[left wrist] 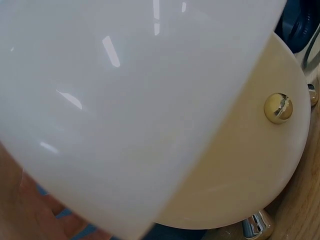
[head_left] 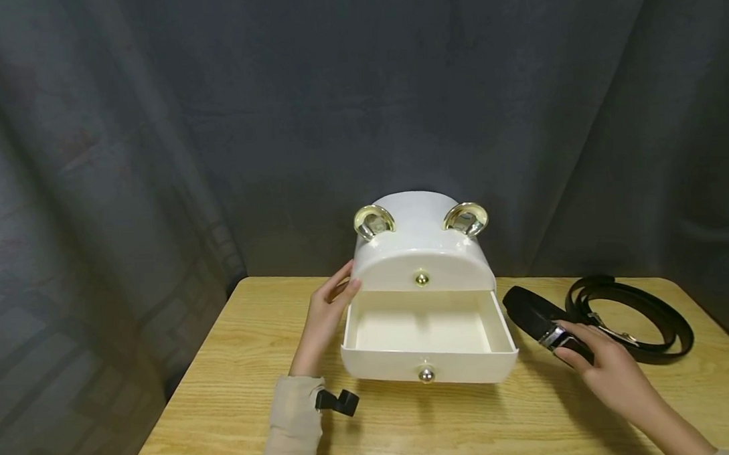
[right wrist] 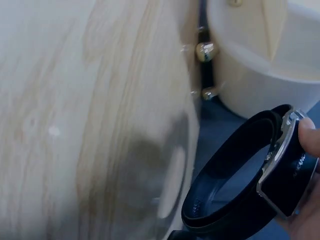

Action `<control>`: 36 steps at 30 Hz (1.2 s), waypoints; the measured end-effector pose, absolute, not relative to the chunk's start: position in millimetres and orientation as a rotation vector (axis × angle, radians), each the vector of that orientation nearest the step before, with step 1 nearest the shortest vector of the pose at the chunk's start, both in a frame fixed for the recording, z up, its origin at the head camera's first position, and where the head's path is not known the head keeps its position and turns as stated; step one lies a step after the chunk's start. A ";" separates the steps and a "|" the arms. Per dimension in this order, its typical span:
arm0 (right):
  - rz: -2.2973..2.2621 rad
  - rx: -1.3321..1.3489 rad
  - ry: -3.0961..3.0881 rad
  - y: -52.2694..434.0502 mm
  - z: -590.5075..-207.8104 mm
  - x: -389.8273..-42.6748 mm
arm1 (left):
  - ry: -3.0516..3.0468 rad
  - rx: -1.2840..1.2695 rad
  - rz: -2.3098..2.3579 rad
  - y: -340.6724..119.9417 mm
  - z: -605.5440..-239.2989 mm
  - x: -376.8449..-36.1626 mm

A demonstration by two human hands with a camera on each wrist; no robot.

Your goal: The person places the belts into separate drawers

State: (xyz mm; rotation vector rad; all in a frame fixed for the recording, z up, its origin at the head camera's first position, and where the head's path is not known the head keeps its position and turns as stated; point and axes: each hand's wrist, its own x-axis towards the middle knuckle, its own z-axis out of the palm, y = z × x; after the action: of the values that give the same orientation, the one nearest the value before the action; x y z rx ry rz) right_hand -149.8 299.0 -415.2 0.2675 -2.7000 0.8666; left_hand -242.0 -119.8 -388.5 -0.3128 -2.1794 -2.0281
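Rolled belt (head_left: 545, 321) near table's (head_left: 237, 366) right edge, pinched at the buckle by right hand (head_left: 604, 363). Likely limp and springy; hold the coil. Left hand (head_left: 325, 316), fingers straight, steadies the drawer box (head_left: 422, 252).

No text, label, brand, number or sign could be read in any of the three views. The white drawer box (head_left: 422, 252) with its gold ears carried no lettering on its domed front or on the pulled-out drawer (head_left: 427, 342). The black belt's buckle (right wrist: 286, 165) showed a faint pale mark on its face in the right wrist view, but it was too blurred and too small to make out as letters. The second coiled belt (head_left: 635, 315), the wooden table (head_left: 237, 386) and the grey curtain (head_left: 156, 127) behind it bore no visible writing either.
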 end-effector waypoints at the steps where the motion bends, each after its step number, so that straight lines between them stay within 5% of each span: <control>1: 0.882 0.256 -2.689 298.7 -414.3 -147.4 | -2.180 -0.313 -2.029 -119.8 -388.6 -242.1; 36: 0.996 0.405 -2.294 283.4 -373.1 -82.8 | -2.172 -0.302 -2.038 -119.2 -389.9 -242.3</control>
State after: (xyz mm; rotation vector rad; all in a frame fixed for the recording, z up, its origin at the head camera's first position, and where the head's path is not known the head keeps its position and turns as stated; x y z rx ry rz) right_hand -82.8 283.4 -373.1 0.4052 -2.2938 0.9958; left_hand -242.3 -119.2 -389.9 -0.3016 -2.1720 -2.0381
